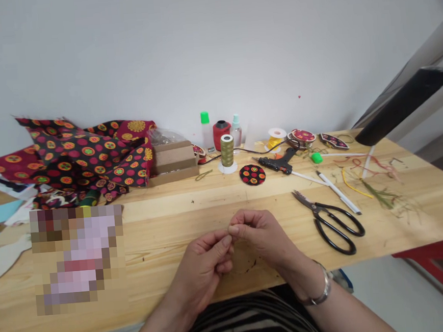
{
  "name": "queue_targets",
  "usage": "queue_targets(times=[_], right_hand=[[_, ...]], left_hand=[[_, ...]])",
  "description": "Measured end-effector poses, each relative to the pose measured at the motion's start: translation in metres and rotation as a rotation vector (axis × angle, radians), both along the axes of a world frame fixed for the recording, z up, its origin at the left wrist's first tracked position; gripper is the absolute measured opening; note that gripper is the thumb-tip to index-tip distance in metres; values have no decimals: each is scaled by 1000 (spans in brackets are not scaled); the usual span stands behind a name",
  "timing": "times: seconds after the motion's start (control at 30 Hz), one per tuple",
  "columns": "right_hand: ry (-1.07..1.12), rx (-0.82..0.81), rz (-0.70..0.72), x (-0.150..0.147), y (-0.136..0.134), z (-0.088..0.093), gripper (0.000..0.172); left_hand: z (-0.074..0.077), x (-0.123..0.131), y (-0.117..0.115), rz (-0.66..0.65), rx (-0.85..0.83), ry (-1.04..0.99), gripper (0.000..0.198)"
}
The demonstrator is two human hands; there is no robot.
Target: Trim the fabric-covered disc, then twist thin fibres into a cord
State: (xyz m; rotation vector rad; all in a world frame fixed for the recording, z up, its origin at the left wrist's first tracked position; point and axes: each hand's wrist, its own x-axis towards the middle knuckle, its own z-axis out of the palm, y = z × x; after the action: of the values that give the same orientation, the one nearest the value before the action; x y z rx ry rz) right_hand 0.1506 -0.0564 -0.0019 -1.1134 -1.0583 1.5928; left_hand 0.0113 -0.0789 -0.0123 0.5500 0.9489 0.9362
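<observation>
Above the front edge of the table, my left hand (210, 259) and my right hand (258, 234) meet at the fingertips. Thumb and forefinger are pinched together on each hand. Whatever lies between them is too small to make out. A silver bracelet circles my right wrist. Black-handled scissors (331, 224) lie to the right of my right hand, blades pointing away from me. Farther back is a round patterned fabric piece (252, 175), with a spool of olive thread (227, 151) standing to its left.
Patterned cloth (90, 151) is heaped at the back left beside a cardboard box (175, 162). A black glue gun (280, 162), a white pen (341, 193) and loose thread scraps (387, 196) lie on the right. The wooden table (158, 293) ends close to my body.
</observation>
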Motion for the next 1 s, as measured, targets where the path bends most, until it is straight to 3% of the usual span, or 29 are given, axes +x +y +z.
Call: queue_targets(times=[0.17,0.4,0.6,0.83,1.0], right_hand=[[-53,31,13,0,-1,5,10],[-65,183,59,4,1,10,6],[-141,355,32,12,9,16,35],[-109,414,272,5,23,36,33],[-97,510,437,2,29,42,25]], left_hand=[[3,0,-1,-21,42,116,18],[7,-7,3,-38,363,397,10],[19,-16,19,109,541,589,5],[36,-11,36,213,609,523,5],[40,-10,37,273,563,395,5]])
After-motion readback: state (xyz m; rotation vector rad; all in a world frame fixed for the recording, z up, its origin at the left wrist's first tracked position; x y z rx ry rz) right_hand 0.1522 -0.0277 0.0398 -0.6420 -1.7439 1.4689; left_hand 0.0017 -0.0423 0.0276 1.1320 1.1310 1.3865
